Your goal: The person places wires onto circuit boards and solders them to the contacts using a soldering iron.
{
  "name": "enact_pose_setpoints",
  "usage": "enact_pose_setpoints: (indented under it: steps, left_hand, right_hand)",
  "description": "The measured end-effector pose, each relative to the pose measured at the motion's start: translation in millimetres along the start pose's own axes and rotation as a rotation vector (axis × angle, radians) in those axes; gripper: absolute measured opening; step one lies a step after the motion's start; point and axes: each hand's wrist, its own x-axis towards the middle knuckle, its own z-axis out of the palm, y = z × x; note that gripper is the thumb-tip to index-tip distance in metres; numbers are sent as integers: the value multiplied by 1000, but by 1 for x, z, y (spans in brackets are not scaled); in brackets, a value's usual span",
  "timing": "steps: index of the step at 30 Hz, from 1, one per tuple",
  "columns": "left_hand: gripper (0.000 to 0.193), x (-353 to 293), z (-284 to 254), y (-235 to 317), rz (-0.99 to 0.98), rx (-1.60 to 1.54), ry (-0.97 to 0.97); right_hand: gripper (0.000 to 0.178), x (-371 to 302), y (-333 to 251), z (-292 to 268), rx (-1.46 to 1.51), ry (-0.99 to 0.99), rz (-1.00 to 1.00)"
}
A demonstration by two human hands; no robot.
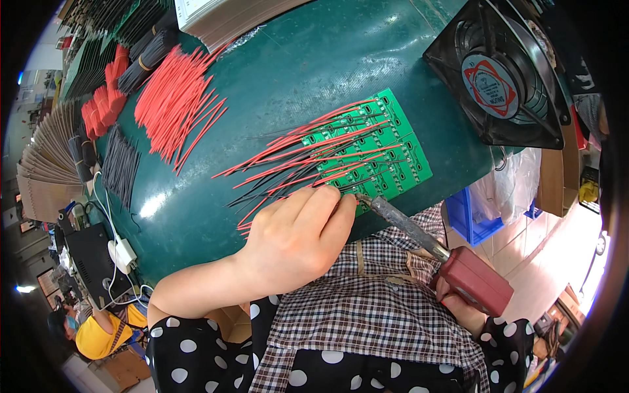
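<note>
A green circuit board panel (409, 154) lies on the table, with red and black wires (288, 154) fanning out from it to the left. My left hand (295, 232) is closed in a pinch at the panel's near edge, on what looks like a thin wire; its colour is hidden by the fingers. Wrapped around the dark red handle of a soldering iron (475, 281) is my right hand (462, 306), partly covered by that handle. The iron's metal shaft points up and left. Its tip meets the panel's near edge, right beside my left fingertips.
Loose red wires (173, 98) and black wires (120, 167) lie at the left, near banded bundles (108, 98). A black fan (504, 78) stands at the far right. A black box with white cables (95, 255) sits left; a blue crate (468, 219) is right. Another person (105, 334) sits lower left.
</note>
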Motion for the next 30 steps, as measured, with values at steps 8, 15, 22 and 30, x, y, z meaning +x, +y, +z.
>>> enact_pose_setpoints:
  steps: [8, 15, 22, 30]
  left_hand:
    - [25, 2, -3, 4, -68, -36, -34]
    - [24, 2, -1, 4, -72, -33, -19]
    - [25, 6, -6, 3, -201, -196, -33]
    - [24, 1, -6, 0, -8, -42, -27]
  right_hand:
    - [47, 8, -12, 6, -305, 13, -128]
    - [45, 10, -12, 11, -98, 173, 28]
    - [61, 5, -14, 12, 767, 203, 199]
    - [70, -7, 14, -9, -212, -37, 68]
